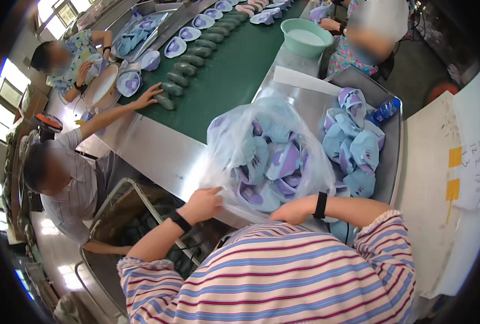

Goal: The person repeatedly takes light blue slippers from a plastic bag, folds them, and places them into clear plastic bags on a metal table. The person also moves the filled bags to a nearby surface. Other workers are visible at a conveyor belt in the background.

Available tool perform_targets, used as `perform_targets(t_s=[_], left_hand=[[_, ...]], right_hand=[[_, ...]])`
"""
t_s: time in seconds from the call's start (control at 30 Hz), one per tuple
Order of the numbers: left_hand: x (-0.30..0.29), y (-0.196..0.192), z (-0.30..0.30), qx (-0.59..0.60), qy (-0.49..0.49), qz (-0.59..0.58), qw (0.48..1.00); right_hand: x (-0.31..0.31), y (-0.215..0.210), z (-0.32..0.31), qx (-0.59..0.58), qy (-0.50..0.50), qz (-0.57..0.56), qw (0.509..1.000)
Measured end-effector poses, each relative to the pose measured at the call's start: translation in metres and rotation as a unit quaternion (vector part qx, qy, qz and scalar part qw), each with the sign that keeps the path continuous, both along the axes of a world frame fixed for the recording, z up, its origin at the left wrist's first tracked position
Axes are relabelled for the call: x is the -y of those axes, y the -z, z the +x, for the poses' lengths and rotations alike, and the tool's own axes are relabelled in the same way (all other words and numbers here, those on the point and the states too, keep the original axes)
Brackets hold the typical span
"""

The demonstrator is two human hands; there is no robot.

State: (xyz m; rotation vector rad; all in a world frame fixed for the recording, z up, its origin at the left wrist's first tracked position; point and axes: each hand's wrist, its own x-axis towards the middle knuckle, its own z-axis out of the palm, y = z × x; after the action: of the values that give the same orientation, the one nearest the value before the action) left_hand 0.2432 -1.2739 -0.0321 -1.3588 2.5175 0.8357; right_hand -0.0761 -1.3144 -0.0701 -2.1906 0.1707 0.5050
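Observation:
A large clear plastic bag stands on the metal table end right in front of me, its mouth spread wide. Inside it lie several light blue and purple shoe uppers. My left hand is closed on the bag's near left edge. At the near right edge, my right hand grips the bag's plastic too, its fingertips partly hidden. Beside the bag on the right, a grey metal tray holds a heap of similar shoe uppers.
A green conveyor belt carries dark green shoe lasts and more uppers. A co-worker's hand touches a last. Others sit farther off. Also here are a pale green basin, a blue-capped bottle and a metal-framed cart.

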Motion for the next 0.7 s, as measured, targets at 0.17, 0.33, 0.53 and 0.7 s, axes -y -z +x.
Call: perform_targets(t_s=[0.17,0.33,0.53,0.7], left_hand=[[0.015,0.000,0.022,-0.064,-0.258,-0.164,0.950],[0.113,0.027,0.046,-0.209,-0.432,-0.217,0.850],[0.111,0.042,0.083,-0.113,-0.398,-0.203,0.887],[0.083,-0.057,0.011,-0.092,-0.336,-0.078,0.934]], right_hand=[[0.058,-0.033,0.033,0.138,0.205,-0.071,0.966],[0.088,-0.037,0.136,0.068,0.349,-0.300,0.885],[0.070,0.002,0.132,0.062,0.175,-0.317,0.930],[0.062,0.013,0.037,0.195,0.057,-0.301,0.932]])
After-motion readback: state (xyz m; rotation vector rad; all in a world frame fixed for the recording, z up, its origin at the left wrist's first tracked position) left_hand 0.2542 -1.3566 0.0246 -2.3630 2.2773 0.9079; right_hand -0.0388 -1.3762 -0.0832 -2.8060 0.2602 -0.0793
